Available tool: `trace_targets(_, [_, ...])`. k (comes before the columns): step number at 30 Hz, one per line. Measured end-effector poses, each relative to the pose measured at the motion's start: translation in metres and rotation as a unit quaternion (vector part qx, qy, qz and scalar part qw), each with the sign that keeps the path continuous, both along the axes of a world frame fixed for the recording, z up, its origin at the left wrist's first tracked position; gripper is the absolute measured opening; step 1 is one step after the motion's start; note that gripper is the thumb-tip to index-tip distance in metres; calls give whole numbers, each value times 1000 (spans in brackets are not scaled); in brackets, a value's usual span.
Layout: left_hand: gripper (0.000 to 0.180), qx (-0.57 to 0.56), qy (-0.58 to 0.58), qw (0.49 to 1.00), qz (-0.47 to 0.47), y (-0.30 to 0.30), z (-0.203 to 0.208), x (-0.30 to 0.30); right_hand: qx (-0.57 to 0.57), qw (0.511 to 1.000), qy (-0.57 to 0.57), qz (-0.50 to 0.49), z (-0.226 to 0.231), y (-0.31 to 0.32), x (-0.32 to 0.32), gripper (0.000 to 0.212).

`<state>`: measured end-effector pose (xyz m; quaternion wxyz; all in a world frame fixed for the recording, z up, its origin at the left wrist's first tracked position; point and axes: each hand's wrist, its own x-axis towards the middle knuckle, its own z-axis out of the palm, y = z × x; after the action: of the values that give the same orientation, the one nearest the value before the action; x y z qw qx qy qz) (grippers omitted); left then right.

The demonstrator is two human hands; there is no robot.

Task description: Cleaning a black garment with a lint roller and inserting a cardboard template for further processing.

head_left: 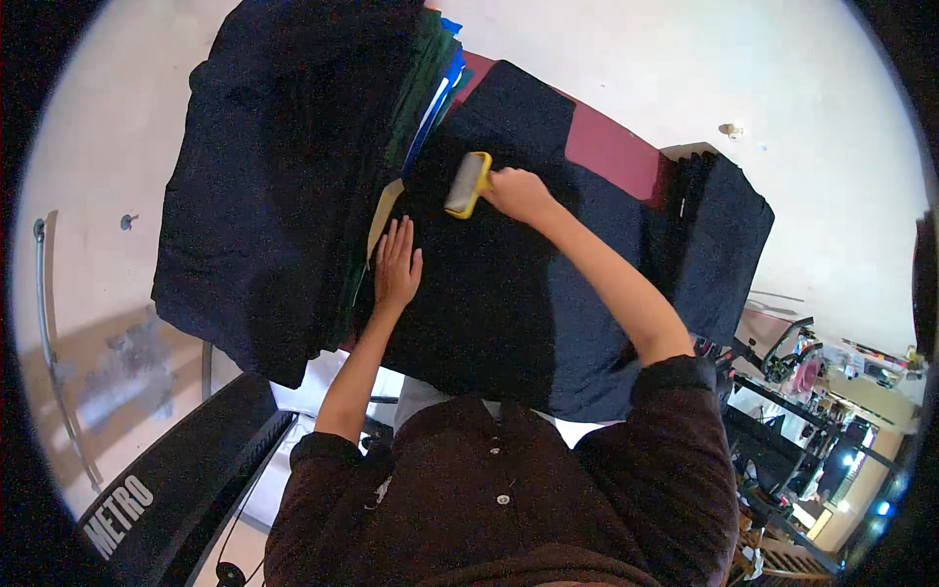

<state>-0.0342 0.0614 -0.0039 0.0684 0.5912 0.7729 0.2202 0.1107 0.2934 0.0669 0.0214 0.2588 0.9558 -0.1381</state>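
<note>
My right hand (519, 195) grips the yellow handle of a lint roller (464, 186). Its grey roller lies on or just over a dark cloth piece (479, 303) spread before me; whether it touches I cannot tell. Lower and to the left, my left hand (397, 264) rests flat on the same cloth, fingers stretched out, holding nothing. Beside those fingers, a tall pile of folded dark cloth (274, 176) rises. A narrow tan strip (385, 217) shows at the pile's edge, with green, blue and white layers farther up.
A maroon tabletop (614, 152) shows beyond the spread cloth. Another dark folded stack (719, 240) stands at the right end. A black treadmill-like machine part (186, 470) is at lower left. Racks and cluttered shelves (797, 421) fill the lower right. A pale wall (646, 59) lies behind.
</note>
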Motion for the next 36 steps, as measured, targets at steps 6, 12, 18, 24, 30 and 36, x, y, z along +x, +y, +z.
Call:
trace_targets(6, [50,9,12,1000,-1,-1,-6,0,-14,993,-105,-46,25,2,128,33])
trace_targets(12, [50,2,36,999,1,-1,-2,4,14,976,-204,-76,42,0,234,34])
trace_targets(18, [50,-6,37,999,2,1,-1,4,71,948,-306,-60,40,0,286,33])
trace_targets(24, [50,4,23,1000,-2,0,-3,5,73,937,-333,-73,34,5,285,31])
trace_targets(30, [48,-4,15,1000,9,-3,4,5,48,990,-130,-35,70,13,138,30])
trace_targets(36, [48,14,6,1000,-1,0,6,3,-45,995,24,-89,22,20,-26,34])
